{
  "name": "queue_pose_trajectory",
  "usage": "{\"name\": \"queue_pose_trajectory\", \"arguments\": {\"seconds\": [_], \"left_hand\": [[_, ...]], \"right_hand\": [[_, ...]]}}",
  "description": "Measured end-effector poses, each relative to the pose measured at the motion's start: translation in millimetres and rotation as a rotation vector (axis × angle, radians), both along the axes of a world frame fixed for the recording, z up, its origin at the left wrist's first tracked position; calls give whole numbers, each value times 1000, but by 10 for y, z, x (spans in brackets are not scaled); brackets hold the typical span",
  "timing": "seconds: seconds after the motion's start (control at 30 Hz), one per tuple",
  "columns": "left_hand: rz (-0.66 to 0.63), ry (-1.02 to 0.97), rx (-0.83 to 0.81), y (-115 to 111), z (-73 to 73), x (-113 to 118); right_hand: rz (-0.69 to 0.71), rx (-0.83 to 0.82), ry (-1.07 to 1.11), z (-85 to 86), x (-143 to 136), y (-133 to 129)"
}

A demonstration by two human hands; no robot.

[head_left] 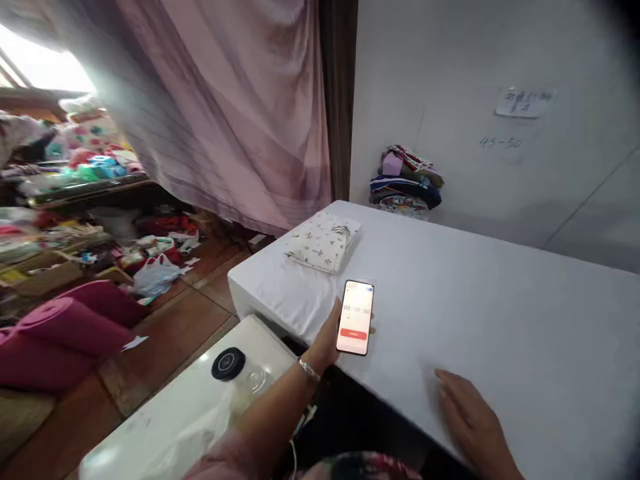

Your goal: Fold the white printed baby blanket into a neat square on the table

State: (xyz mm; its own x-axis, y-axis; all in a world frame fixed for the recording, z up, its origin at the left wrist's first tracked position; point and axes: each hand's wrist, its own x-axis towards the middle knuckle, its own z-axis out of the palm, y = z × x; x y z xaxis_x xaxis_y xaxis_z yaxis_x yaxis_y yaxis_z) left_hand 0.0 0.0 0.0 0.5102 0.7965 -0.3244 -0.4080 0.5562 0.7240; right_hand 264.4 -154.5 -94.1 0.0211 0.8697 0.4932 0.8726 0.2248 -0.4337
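Note:
A smartphone (pixel 355 319) lies in my left hand (pixel 327 337), its lit screen facing me with a timer at 00:00:00 and a red button. My fingers wrap around its back, and some fingertips show at its right edge. My right hand (pixel 470 420) is at the near side of the white table (pixel 450 293), empty, its fingers loosely stretched forward; whether it touches the surface I cannot tell. Beyond the phone, a folded white cloth with a small dark print (pixel 320 243) lies on the table's left part.
A white cabinet-like surface (pixel 175 400) with a round black object (pixel 229 364) stands at left. Folded clothes (pixel 406 183) are stacked behind the table against the wall. A pink curtain (pixel 260 120) hangs at the back. Pink rolls (pixel 70 327) and cluttered goods fill the left floor.

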Motion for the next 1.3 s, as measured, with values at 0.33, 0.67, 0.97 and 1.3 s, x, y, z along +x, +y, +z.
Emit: {"name": "queue_pose_trajectory", "arguments": {"seconds": [0.33,0.67,0.97,1.3], "left_hand": [[63,63,-28,157,-54,-210],[137,153,-35,284,-42,-367],[255,314,-53,540,-61,-793],[301,273,-49,510,-96,-931]], "right_hand": [[21,-120,-45,-82,20,79],[46,-127,-82,-124,17,67],[83,-74,-182,-225,99,74],[102,-46,-215,-216,109,110]]}}
